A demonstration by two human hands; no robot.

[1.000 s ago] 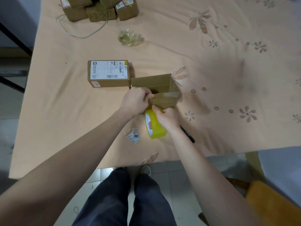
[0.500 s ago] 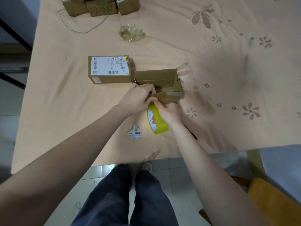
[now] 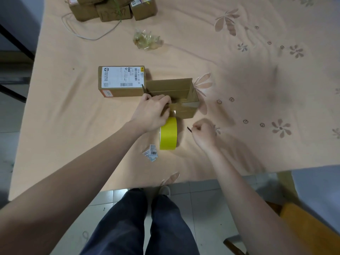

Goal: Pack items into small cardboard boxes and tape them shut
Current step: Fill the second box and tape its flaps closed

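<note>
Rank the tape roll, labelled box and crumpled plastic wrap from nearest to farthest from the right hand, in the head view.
From the right hand:
1. Tape roll, just to its left, on edge.
2. Labelled box, farther left and up the table, beside the open box.
3. Plastic wrap, far up the table.

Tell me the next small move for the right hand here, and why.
Probably bring the dark tool that the right hand grips to the tape between the open box and the yellow tape roll, and cut it: the left hand already holds the box.

The stacked boxes (image 3: 110, 8) are cut off by the top edge.
</note>
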